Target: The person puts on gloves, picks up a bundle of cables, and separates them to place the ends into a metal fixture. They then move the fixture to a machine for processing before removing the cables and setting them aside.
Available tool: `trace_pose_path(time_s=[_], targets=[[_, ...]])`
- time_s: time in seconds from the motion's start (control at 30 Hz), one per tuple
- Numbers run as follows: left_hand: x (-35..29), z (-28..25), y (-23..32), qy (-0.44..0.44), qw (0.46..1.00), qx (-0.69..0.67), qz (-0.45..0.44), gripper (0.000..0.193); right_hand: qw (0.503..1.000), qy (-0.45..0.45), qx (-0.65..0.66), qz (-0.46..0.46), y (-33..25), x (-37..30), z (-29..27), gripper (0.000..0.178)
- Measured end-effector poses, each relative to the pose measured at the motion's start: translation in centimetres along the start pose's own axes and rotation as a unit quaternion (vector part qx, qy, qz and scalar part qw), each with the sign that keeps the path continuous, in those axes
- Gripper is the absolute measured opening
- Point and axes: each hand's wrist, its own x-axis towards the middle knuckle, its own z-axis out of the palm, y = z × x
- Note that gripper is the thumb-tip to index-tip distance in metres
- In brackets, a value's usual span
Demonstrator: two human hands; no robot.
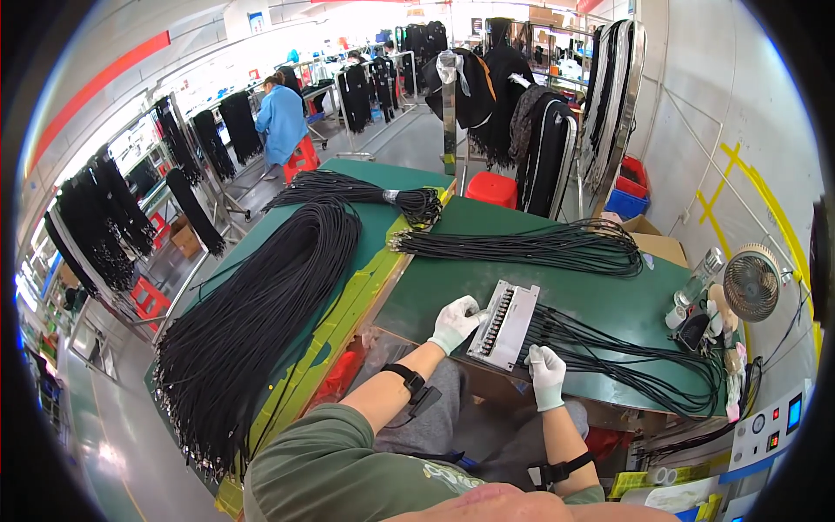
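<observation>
A silver metal fixture [513, 326] with a row of slots lies tilted at the near edge of the green table. Black cables [609, 348] run from its right side across the tabletop, their ends set along the slots. My left hand [457, 324], in a white glove, has its fingers closed at the fixture's left edge. Just off the fixture's lower right corner, my gloved right hand [547, 378] is closed with curled fingers beside the cables. What it grips, if anything, is hidden.
A long cable bundle [531, 246] lies behind the fixture; a big cable pile [261, 304] covers the left table. A small fan [752, 283] and a clear bottle [700, 274] stand at right. Red stools [492, 189] and cable racks are beyond; a person in blue [281, 122] works there.
</observation>
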Motion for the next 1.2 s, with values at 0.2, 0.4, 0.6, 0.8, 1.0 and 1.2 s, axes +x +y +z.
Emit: trace_pose_path(time_s=[0.2, 0.4, 0.6, 0.8, 1.0, 1.2], targets=[[0.0, 0.0, 0.0, 0.003, 1.000, -0.006, 0.008, 0.033, 1.000, 0.007, 0.003, -0.016, 0.6, 0.2, 0.2, 0.041], [0.1, 0.2, -0.4, 0.005, 1.000, -0.002, 0.013, 0.034, 1.000, 0.004, -0.007, -0.024, 0.6, 0.0, 0.3, 0.040], [0.1, 0.1, -0.2, 0.001, 1.000, 0.005, 0.010, 0.035, 0.999, 0.008, -0.019, -0.037, 1.1, 0.0, 0.4, 0.039], [0.0, 0.0, -0.1, -0.001, 1.000, 0.013, 0.005, 0.036, 0.999, 0.016, -0.009, -0.036, 1.0, 0.0, 0.4, 0.035], [0.0, 0.1, -0.3, 0.005, 1.000, 0.001, 0.010, 0.036, 0.999, 0.017, -0.014, -0.032, 0.5, -0.1, 0.5, 0.036], [-0.1, 0.0, -0.2, 0.007, 0.999, -0.042, 0.020, 0.035, 1.000, 0.013, -0.005, -0.019, 0.2, -0.2, 0.5, 0.035]])
